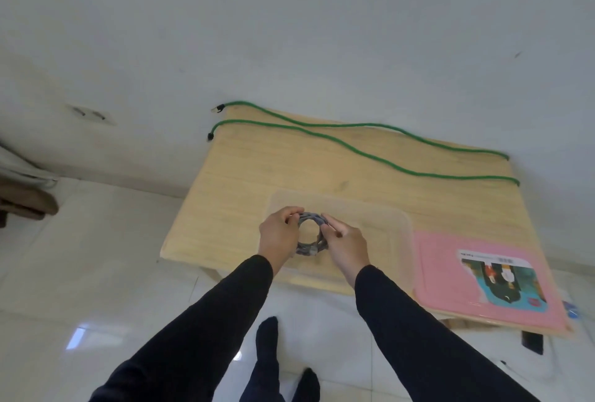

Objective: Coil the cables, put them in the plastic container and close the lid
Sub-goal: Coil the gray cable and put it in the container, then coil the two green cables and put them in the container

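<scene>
Grey flat cable wound into a small ring [309, 234] is pinched between both hands, the left hand [279, 234] and right hand [346, 242] each closed on one side, above the clear plastic container [386, 224]. Keeping both pinches firm while lowering should stop it springing loose. Two long green cords [354, 140] lie uncoiled on the pale wooden table [231, 195], beside a pink lid [444, 272]; white wall, tiled floor.

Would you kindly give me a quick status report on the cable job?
Left hand and right hand both gripping grey coiled cable above clear container. Green cable uncoiled on table. Pink lid off.
</scene>
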A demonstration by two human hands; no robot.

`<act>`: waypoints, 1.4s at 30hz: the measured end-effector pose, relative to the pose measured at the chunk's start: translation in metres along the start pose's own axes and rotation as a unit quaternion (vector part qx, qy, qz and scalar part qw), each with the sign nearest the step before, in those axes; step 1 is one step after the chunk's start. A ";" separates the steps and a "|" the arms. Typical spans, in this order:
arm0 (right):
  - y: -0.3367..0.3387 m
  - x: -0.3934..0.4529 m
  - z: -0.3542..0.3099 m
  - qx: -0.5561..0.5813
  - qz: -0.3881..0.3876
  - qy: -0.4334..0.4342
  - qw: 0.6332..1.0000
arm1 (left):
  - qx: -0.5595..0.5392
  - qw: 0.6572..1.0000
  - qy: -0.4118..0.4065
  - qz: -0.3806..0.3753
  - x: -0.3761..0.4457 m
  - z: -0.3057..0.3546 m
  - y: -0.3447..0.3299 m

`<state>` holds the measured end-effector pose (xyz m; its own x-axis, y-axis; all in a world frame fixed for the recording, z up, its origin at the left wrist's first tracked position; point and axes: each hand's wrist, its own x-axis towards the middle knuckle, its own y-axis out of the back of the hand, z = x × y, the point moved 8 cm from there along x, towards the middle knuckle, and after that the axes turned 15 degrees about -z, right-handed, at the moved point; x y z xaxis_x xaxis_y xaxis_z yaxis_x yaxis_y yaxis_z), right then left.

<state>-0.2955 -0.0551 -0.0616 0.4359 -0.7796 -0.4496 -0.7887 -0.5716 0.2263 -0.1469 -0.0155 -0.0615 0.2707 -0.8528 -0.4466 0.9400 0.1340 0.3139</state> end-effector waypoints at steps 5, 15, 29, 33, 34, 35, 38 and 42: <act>-0.004 0.010 0.007 -0.046 -0.034 -0.031 0.998 | 0.104 0.994 0.010 -0.010 0.012 -0.002 -0.008; -0.018 0.018 -0.001 -0.359 -0.074 -0.004 0.930 | 0.324 0.945 -0.006 -0.053 0.009 0.006 -0.016; -0.011 -0.030 -0.058 -0.546 -0.009 0.208 0.812 | 0.447 0.886 -0.123 0.001 -0.034 0.051 -0.008; -0.011 -0.021 -0.093 -0.567 -0.021 0.227 0.791 | 0.463 0.864 -0.184 0.071 -0.022 0.074 0.030; -0.011 -0.016 -0.102 -0.571 -0.020 0.232 0.787 | 0.460 0.866 -0.184 0.075 -0.017 0.077 0.042; -0.011 -0.010 -0.111 -0.573 -0.017 0.238 0.784 | 0.460 0.866 -0.179 0.078 -0.010 0.081 0.054; -0.014 0.015 -0.140 -0.579 -0.009 0.245 0.778 | 0.413 0.884 -0.161 0.146 0.004 0.091 0.102; -0.027 0.064 -0.169 -0.574 -0.009 0.243 0.782 | 0.411 0.881 -0.166 0.163 0.038 0.089 0.148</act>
<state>-0.1728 -0.1323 0.0497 0.7756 -0.6146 -0.1442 0.0078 -0.2191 0.9757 -0.0165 -0.0730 0.0426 0.2936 -0.9559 0.0065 0.3185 0.1042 0.9422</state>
